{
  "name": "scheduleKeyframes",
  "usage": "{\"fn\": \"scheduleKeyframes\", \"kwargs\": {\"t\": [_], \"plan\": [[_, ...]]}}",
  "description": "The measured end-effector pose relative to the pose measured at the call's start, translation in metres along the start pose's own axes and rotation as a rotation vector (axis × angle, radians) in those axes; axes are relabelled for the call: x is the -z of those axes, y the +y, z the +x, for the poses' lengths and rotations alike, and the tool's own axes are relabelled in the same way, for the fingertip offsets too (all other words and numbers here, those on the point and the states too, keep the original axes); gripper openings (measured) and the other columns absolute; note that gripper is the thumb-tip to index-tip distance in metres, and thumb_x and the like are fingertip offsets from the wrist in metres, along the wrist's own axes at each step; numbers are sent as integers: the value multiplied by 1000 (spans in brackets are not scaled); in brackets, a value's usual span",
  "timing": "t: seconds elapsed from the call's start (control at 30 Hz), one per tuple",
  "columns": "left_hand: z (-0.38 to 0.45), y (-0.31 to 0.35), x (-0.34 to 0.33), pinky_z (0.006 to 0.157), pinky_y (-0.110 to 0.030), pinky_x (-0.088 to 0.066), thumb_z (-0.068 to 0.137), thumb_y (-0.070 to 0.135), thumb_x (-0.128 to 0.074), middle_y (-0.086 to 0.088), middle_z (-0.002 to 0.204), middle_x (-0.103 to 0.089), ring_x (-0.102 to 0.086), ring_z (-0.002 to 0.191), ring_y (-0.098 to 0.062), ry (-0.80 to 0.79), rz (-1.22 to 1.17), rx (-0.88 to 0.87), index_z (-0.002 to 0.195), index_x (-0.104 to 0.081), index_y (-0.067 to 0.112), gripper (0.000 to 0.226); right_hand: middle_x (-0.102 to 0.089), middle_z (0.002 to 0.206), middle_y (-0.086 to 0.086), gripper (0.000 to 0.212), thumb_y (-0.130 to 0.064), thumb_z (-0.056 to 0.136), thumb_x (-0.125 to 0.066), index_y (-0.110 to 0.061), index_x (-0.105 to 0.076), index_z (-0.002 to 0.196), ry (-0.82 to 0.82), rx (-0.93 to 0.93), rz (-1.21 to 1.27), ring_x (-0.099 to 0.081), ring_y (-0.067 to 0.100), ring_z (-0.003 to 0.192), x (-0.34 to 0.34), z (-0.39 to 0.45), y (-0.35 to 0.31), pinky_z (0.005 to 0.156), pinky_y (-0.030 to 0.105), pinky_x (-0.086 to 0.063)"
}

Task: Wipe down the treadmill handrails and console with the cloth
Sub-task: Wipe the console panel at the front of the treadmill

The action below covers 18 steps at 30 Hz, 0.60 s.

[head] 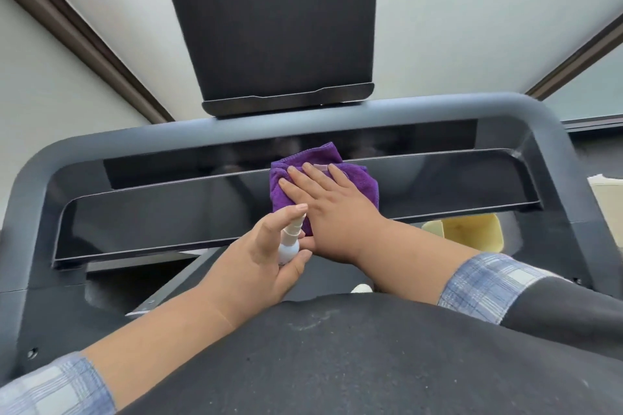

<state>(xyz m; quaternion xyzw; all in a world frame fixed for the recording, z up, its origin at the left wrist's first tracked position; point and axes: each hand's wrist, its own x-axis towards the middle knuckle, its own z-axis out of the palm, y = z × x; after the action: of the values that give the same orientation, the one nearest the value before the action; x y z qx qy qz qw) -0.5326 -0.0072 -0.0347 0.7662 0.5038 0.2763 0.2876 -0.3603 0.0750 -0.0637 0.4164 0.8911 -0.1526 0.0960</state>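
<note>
Step in hand: console wipe. Right hand (pixel 332 209), fingers flat, presses purple cloth (pixel 354 178) on glossy console panel (pixel 151 212), frame ctr. Left hand (pixel 256 263) grip closed round spray bottle (pixel 290 242). Next: sweep sideways w/ even pressure; handrails (pixel 30 199) likely pending.

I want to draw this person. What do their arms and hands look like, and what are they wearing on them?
Both arms wear a shirt checked in pale blue, grey and white, with sleeves pushed up so the forearms are bare. A plain black layer covers the right upper arm. The left hand and right hand have no gloves, and no rings, watch or bracelets show. The fingernails are short and unpainted.
</note>
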Motion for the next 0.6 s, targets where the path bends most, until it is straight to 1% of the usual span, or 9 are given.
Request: {"fn": "scheduleKeyframes", "kwargs": {"t": [0.03, 0.1, 0.17, 0.23, 0.27, 0.37, 0.4, 0.47, 0.6], "plan": [[6, 6, -6, 73, -17, -49, 88, 36, -56, 13, 107, -53, -52, 85, 16, 0, -7, -2, 140, -23, 36, 61, 7, 167, -4, 97, -79, 78, -7, -28, 2, 160, 13, -14, 14, 9, 17, 154, 0, -8, 11, 124, 46, 6], [16, 19, -18, 72, -17, -50, 88, 36, -56, 9, 108, -55, -53, 83, 14, -4, -25, -11, 140, -23, 38, 62, 4, 168, -4, 97, -84, 82, -16, -29, 0, 160, 42, -44, 29, 7, 17, 154, 0, -25, 35, 124, 44, 7], [26, 30, -28, 72, -9, -45, 88, 35, -56, 9, 108, -55, -51, 80, 17, -3, -17, -19, 140, -23, 38, 62, 3, 167, -5, 99, -87, 83, -25, -30, 0, 159, 64, -79, 20, 6, 17, 154, 0, -44, 59, 124, 43, 7], [36, 40, -38, 71, -4, -41, 88, 37, -56, 11, 110, -53, -50, 78, 21, -3, 2, -22, 140, -22, 38, 62, 2, 167, -5, 99, -87, 82, -27, -30, 0, 159, 72, -116, 8, 4, 17, 154, 0, -62, 85, 124, 43, 6], [40, 45, -44, 70, -6, -41, 88, 37, -55, 11, 110, -53, -50, 77, 21, -6, 0, -21, 140, -22, 38, 62, 2, 168, -5, 99, -86, 83, -27, -30, 0, 159, 75, -137, 1, 4, 17, 154, -1, -72, 97, 124, 43, 5], [54, 59, -61, 66, -17, -48, 88, 38, -55, 12, 108, -53, -51, 73, 15, -21, -25, -18, 140, -21, 41, 62, 4, 167, -6, 94, -84, 85, -24, -32, 2, 159, 74, -214, -4, 6, 15, 154, -3, -98, 133, 124, 43, 5], [59, 63, -66, 66, -18, -48, 88, 38, -56, 13, 107, -53, -51, 72, 13, -25, -22, -23, 140, -21, 42, 62, 4, 167, -7, 93, -83, 85, -22, -33, 2, 159, 74, -241, 1, 7, 14, 154, -4, -107, 144, 124, 43, 5], [66, 71, -75, 67, -16, -46, 88, 38, -56, 13, 107, -53, -51, 73, 14, -30, -11, -37, 140, -21, 42, 63, 6, 167, -8, 90, -82, 85, -17, -34, 3, 158, 76, -295, 14, 9, 13, 153, -6, -124, 164, 124, 43, 4], [76, 84, -85, 69, -11, -42, 88, 38, -55, 14, 109, -53, -51, 77, 17, -43, 10, -42, 140, -21, 42, 63, 10, 166, -9, 83, -78, 91, -15, -35, 5, 159, 69, -373, 16, 12, 12, 152, -8, -150, 190, 124, 42, 7]]}}
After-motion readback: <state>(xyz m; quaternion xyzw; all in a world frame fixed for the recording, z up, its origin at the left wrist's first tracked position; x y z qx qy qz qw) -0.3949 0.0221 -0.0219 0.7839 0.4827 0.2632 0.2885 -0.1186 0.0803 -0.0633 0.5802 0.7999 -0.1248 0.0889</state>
